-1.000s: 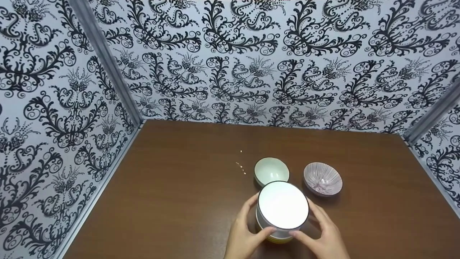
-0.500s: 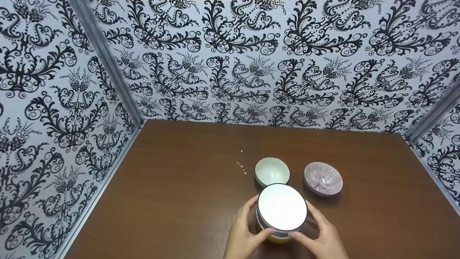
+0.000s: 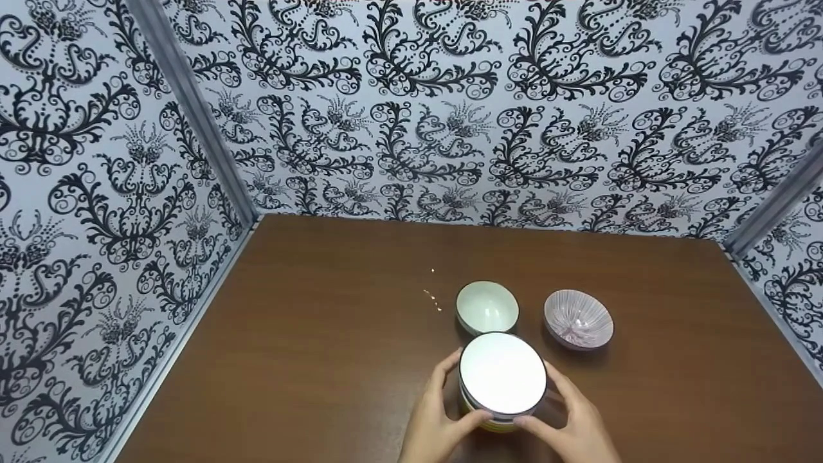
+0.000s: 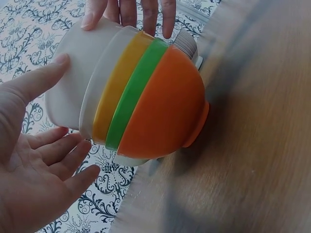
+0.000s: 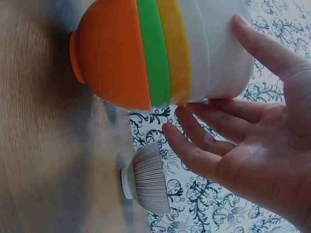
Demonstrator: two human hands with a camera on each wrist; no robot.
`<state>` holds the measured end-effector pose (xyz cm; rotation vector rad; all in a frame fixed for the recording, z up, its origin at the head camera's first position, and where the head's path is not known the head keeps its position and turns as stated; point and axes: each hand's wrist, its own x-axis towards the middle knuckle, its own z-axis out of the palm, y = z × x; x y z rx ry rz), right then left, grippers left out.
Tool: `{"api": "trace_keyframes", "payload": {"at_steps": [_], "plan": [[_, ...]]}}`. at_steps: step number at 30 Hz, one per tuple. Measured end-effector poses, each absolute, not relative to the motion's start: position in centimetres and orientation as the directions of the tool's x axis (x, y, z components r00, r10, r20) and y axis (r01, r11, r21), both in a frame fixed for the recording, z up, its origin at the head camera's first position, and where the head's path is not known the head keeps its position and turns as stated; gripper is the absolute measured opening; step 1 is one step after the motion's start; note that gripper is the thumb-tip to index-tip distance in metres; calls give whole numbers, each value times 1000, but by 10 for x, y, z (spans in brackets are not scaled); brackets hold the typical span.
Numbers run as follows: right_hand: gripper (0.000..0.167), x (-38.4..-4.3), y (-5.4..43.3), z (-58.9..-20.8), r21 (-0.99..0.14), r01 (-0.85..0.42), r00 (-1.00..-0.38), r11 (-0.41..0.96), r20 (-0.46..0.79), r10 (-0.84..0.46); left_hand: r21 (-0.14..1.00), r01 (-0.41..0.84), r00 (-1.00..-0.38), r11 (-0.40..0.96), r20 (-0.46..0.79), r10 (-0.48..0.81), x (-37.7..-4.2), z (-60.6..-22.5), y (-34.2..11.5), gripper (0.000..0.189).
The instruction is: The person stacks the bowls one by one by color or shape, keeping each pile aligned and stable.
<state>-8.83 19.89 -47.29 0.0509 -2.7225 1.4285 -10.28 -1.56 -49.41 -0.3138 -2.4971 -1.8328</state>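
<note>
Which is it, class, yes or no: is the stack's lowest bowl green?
No, the round orange bowl is lowest, with the bright green bowl above it.

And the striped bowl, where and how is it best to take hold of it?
The striped bowl is probably best pinched at its rim, coming from the right with the right hand: it stands upright, its wall flaring from a narrow foot, while the pale green bowl stands on its left.
</note>
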Motion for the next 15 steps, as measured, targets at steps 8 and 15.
{"api": "trace_keyframes", "payload": {"at_steps": [8,15], "plan": [[92,-89,198,-474,-813,-66,-997,578,75,-9,948,150,-982,282,110,154,-104,-497,-16,90],[91,-88,198,-477,-810,-83,-995,580,94,-11,944,188,-975,272,146,168,-104,-500,-17,87]]}}
